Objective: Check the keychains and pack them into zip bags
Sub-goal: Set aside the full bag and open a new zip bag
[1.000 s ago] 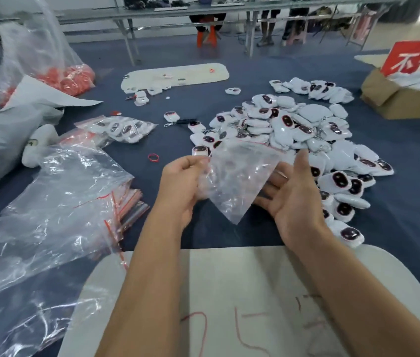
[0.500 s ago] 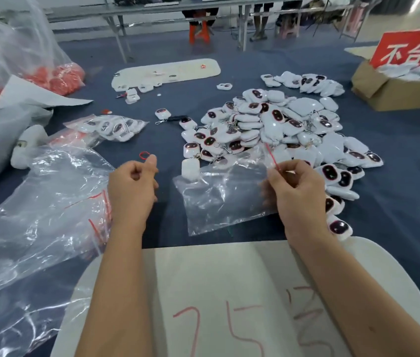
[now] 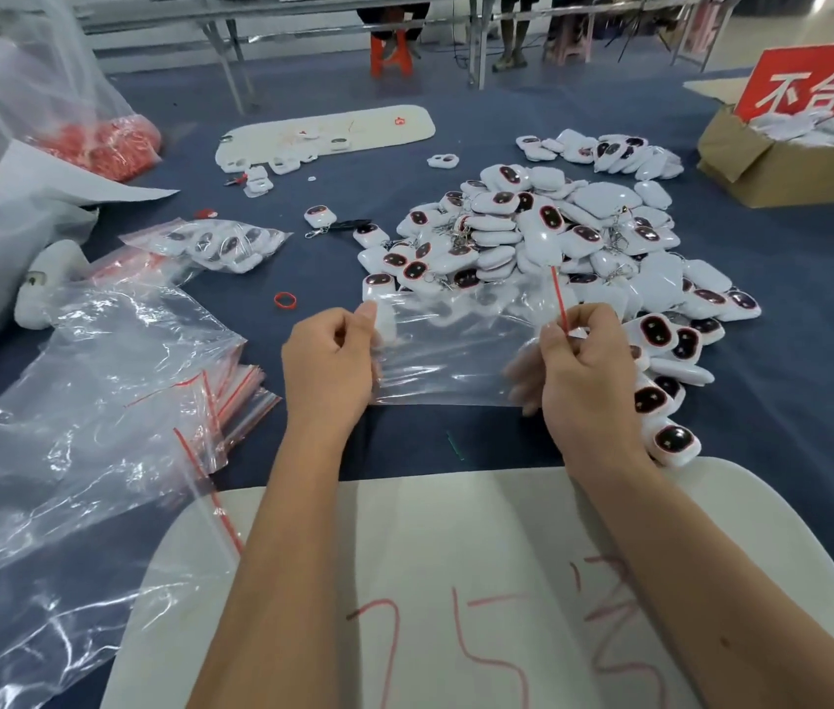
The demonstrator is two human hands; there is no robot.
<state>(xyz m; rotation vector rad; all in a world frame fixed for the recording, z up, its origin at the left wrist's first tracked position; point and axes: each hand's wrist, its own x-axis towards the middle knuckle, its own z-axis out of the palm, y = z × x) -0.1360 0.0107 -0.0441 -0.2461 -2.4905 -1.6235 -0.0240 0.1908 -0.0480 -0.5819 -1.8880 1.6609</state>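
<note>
Head view: keychains (image 3: 548,237) heaped behind zip bag (image 3: 451,350).

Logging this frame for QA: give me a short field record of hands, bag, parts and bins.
left hand: pinches left edge of zip bag
right hand: pinches the bag's red zip strip
bag contents: none visible
keychain pile: loose, beyond the bag
filled bag: far left, holds keychains
empty bag stack: left
cardboard box: far right, red sign

Bright, even light with faint shadows. Glare streaks the loose plastic bags (image 3: 72,401). Straight lines bow far from them, toward the edges.
</note>
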